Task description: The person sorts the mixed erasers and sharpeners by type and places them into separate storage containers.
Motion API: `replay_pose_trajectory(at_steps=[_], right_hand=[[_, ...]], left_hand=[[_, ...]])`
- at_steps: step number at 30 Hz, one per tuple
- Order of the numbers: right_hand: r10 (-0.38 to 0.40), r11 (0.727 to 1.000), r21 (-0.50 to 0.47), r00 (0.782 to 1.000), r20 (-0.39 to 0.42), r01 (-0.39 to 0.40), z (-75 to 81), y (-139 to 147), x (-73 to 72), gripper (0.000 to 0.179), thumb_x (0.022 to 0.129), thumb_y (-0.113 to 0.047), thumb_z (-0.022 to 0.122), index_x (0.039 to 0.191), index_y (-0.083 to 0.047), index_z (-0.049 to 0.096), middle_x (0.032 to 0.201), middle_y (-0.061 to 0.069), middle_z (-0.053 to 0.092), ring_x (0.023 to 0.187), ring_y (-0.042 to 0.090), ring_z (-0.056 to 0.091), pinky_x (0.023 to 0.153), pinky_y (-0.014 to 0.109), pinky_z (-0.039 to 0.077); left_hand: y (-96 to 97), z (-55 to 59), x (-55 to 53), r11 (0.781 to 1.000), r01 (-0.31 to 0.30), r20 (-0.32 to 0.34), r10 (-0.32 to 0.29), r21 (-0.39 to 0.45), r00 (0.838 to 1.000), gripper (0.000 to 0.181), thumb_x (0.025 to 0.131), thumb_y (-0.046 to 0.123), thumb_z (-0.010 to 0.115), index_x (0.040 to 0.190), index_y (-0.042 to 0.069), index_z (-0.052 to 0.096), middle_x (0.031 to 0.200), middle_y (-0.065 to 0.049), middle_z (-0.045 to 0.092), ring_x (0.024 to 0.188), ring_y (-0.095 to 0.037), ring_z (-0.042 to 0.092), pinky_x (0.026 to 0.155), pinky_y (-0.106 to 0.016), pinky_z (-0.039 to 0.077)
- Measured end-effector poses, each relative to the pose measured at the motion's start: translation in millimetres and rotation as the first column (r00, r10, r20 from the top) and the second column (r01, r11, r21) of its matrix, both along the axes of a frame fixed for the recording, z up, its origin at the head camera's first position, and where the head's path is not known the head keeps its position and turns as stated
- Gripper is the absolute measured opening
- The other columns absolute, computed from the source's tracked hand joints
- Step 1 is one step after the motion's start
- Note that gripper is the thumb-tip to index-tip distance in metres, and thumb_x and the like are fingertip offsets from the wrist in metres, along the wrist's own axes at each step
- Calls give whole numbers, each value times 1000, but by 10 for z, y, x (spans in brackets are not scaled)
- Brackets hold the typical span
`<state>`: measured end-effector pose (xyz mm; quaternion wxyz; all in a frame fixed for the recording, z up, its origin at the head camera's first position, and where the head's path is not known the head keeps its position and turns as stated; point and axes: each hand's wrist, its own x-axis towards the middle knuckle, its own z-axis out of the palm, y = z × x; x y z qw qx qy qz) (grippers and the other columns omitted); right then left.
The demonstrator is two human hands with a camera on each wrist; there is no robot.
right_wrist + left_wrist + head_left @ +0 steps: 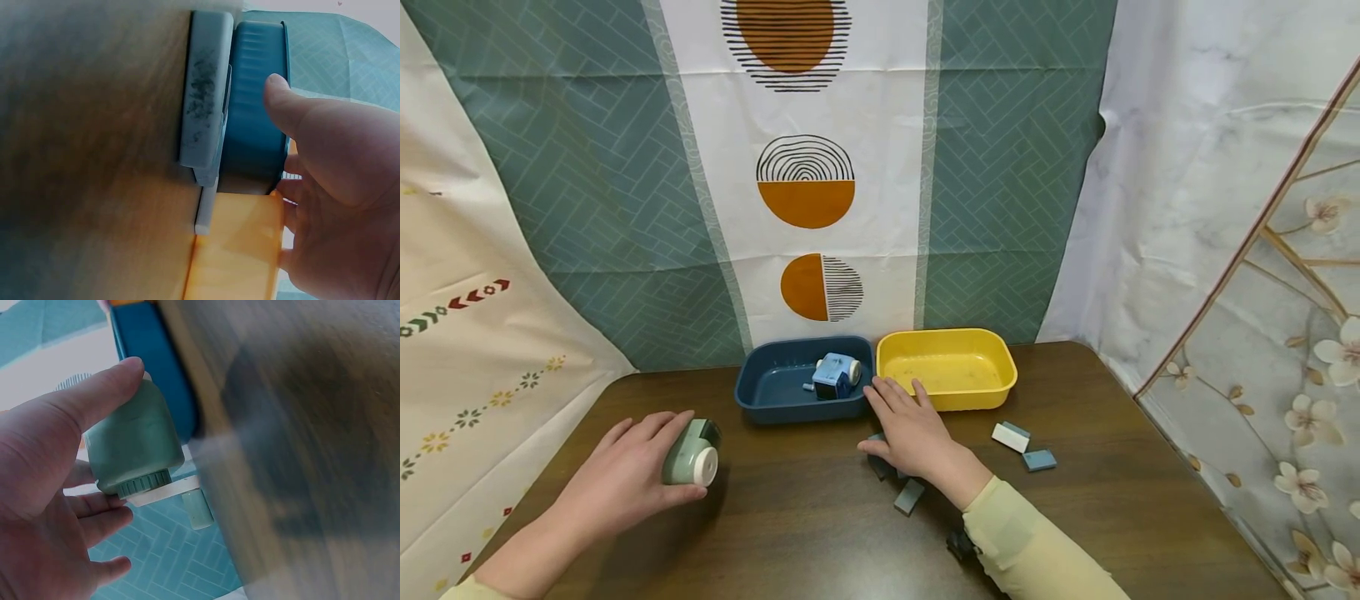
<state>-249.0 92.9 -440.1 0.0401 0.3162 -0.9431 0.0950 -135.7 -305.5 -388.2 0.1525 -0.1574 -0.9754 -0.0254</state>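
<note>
The left hand [621,479] has its thumb and fingers parted just enough to grip a rounded green gadget with a white disc [689,457], held near the worktop's [775,517] left side, its forearm crossing that edge. The right hand [917,433] holds nothing, fingers spread, over dark grey tiles [909,497] and close to the near rims of the blue tray [775,412] and yellow tray [958,402]. Brown wood stretches between the hands. White [1011,438] and blue-grey [1040,460] tiles lie to the right, well inside the right edge.
</note>
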Motion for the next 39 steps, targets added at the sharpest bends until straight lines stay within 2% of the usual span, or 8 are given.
replay_pose_trajectory(at_steps=[11,19,24,27,34,39], right_hand=[[-2,1000,2,1000,2,2,3,-1,5,88,106,-60,66,174,-12,35,181,10,28,168,30,23,135,63,9],[7,1000,-18,1000,13,-7,-21,-3,-8,88,106,-56,70,173,-10,36,181,12,28,168,32,23,134,63,8],[7,1000,-21,1000,10,-6,-13,-5,-3,88,106,-56,70,173,-10,36,181,12,28,167,33,23,134,64,8],[5,1000,-21,1000,9,-5,-20,-7,-7,88,106,-56,70,173,-10,36,181,12,28,167,33,23,134,64,8],[5,1000,-20,1000,12,-5,-29,-4,-14,88,107,-56,69,173,-10,36,181,12,28,167,33,23,134,63,8],[5,1000,-19,1000,6,-5,-28,-1,-15,88,106,-57,69,173,-11,36,181,12,28,168,31,22,135,63,8]], left_hand=[[142,94,-60,1000,11,-42,-10,11,999,108,69,57,101,149,-3,62,136,-26,68,126,-44,63,112,-73,38],[220,166,-130,1000,7,-32,-7,12,999,109,71,59,100,151,-3,59,137,-26,67,129,-43,61,115,-74,34],[262,200,-172,1000,17,-49,-16,20,999,107,71,56,101,151,-3,60,138,-25,67,130,-43,60,115,-74,33],[285,217,-206,999,23,-59,-21,23,998,107,71,55,101,150,-4,61,139,-26,66,129,-44,60,115,-75,32],[351,277,-297,1000,3,-36,-2,11,999,107,72,55,101,151,-5,59,143,-27,65,130,-45,60,117,-77,31],[394,307,-362,1000,5,-50,-5,5,999,106,72,56,101,150,-4,60,140,-26,66,127,-44,61,115,-75,34]])
